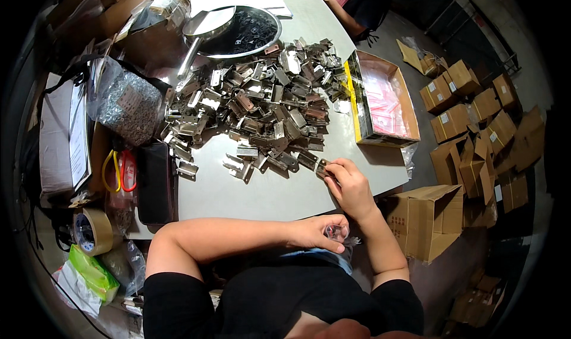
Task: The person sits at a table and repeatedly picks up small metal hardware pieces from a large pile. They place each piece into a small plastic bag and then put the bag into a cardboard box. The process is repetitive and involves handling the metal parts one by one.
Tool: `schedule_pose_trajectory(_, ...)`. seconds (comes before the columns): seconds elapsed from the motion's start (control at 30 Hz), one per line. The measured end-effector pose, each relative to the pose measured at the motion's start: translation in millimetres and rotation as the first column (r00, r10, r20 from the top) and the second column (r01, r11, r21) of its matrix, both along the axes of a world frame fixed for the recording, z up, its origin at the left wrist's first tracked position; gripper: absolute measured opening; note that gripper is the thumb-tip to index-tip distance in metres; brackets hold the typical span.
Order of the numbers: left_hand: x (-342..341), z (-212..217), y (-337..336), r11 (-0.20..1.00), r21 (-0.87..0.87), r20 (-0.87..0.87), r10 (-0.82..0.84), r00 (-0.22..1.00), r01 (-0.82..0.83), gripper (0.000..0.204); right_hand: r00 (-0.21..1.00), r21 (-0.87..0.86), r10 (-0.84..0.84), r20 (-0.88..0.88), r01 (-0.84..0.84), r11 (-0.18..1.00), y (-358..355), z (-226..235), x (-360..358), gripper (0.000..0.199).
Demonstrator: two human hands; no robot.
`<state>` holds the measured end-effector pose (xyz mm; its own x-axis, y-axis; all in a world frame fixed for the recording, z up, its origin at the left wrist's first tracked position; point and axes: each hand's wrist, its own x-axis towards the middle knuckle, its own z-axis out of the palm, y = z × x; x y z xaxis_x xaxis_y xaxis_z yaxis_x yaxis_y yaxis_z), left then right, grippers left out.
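Note:
A large heap of small bent metal brackets (267,110) covers the middle of the table. At its near right edge, my right hand (355,190) pinches a metal bracket (322,168) between thumb and fingers. My left hand (312,230) is in front of my body at the table's near edge, its fingers curled round a small clear plastic bag (336,232). Some dark and reddish spots show through the plastic; what they are I cannot make out.
Behind the heap stands a metal bowl (279,32) of black parts with a scoop (189,59) on it. An open box of pink-and-white packets (383,98) is right. Left are a bag of screws (128,101), a black case (157,184) and tape (93,232). Cartons (425,220) stand right; another person sits opposite.

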<state>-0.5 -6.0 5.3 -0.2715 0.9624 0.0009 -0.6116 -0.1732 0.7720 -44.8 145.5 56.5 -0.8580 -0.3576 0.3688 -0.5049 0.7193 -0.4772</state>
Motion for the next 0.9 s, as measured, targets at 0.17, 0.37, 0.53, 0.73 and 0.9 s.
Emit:
schedule_pose_trajectory(0.17, -0.2, 2.0, -0.4, 1.0, 0.004, 0.014, 0.006, 1.0, -0.006, 0.031, 0.989, -0.066, -0.028, 0.147, 0.038, 0.997, 17.6, 3.9, -2.1, 0.019)
schedule_pose_trajectory(0.37, 1.4, -1.8, 2.0, 1.0, 0.004, -0.025, -0.002, 1.0, 0.002, 0.031, 0.959, -0.295, -0.122, 0.257, 0.198, 0.935, 37.7, 1.7, 7.8, 0.015)
schedule_pose_trajectory(0.53, 1.5, -2.1, 1.3, 1.0, -0.015, -0.043, -0.013, 0.999, 0.012, 0.031, 0.999, 0.08, -0.011, -0.044, 0.014, 0.997, 43.2, 12.9, 9.8, 0.02)
schedule_pose_trajectory(0.73, -0.9, 0.9, -0.4, 0.996, -0.077, -0.096, -0.042, 0.995, 0.034, 0.032, 0.96, 0.284, 0.095, 0.264, -0.172, 0.943, 33.0, 56.9, 3.5, 0.014)
schedule_pose_trajectory(0.9, -1.8, -1.8, 0.1, 0.995, -0.078, -0.1, -0.062, 0.993, 0.055, 0.032, 0.69, 0.058, 0.211, 0.692, -0.345, 0.937, 27.1, 53.1, -36.5, 0.034)
